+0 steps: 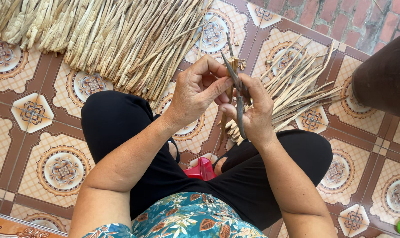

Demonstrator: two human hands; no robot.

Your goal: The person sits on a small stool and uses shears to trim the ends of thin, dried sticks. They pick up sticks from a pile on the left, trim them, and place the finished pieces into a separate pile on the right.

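A thin, pale-brown dried leaf strip is held upright between both hands above the lap, in front of the large heap of dried straw-coloured leaf strips that is taken here as the landmark. The left hand, just below the heap's near edge, is closed on the strip, which is pinched between thumb and forefinger near its upper part. The right hand, to the right of the heap's lower corner, is wrapped shut around a slim dark-bladed knife, whose blade is laid along the strip. The strip is judged to be very light, dry and fairly stiff, yet brittle and easily split along its grain; it would best be taken near the middle with a light pinch, clear of the blade edge. A smaller fan of cut pale strips is seen to the right of the heap, beyond the right hand. A small red plastic stool is partly seen below the heap, between the black-trousered knees, on the patterned brown and cream tiled floor.
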